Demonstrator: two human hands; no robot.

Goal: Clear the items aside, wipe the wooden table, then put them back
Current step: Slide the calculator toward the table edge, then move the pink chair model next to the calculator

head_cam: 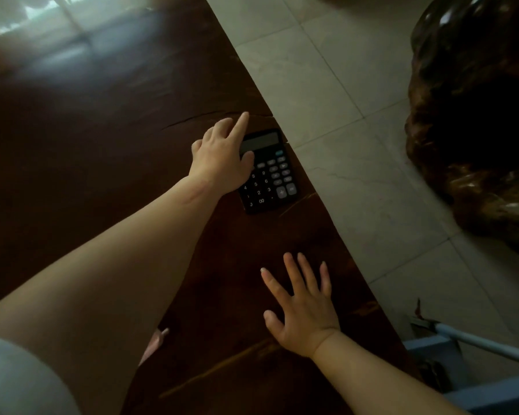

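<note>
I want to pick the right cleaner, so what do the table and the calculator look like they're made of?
Table: dark wood with a glossy finish, showing grain, a crack and window reflections. Calculator: probably matte black plastic, with grey keys and a dull grey display.

Likely a home or office room; dark slab wooden table (102,145) at left; pale floor tiles (357,145); carved root-wood piece (474,115) upper right.
</note>
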